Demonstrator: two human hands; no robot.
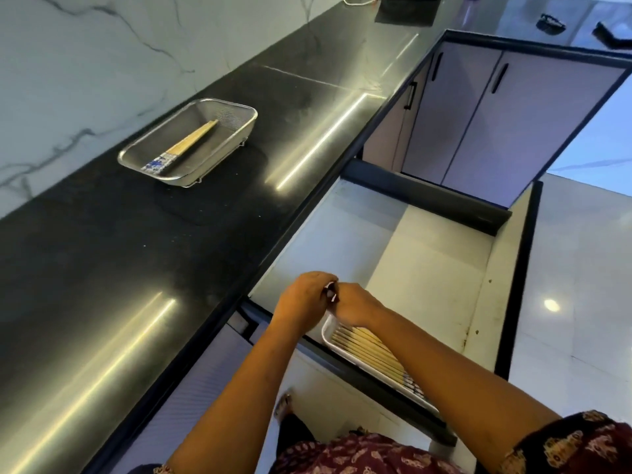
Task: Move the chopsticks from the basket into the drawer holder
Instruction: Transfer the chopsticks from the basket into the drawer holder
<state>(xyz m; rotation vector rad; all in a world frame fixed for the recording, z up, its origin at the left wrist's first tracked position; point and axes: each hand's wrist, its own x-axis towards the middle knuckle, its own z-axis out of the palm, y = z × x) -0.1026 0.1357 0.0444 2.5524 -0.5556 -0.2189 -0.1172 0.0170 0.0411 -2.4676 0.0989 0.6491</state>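
A steel mesh basket [241, 126] stands on the black countertop with a small bundle of wooden chopsticks [186, 145] lying in it, their blue patterned ends toward me. In the open drawer, a white holder tray [327, 331] carries several wooden chopsticks [371, 350] laid side by side. My left hand [302, 297] and my right hand [354, 304] meet just above the tray's far end. Their fingers are curled around something small and pale that I cannot make out.
The black countertop [136, 268] runs along a marble wall. The open drawer [427, 268] has a pale floor beyond the tray. Cabinet doors [478, 107] with black handles stand at the back. A dark appliance and cable sit far back on the counter.
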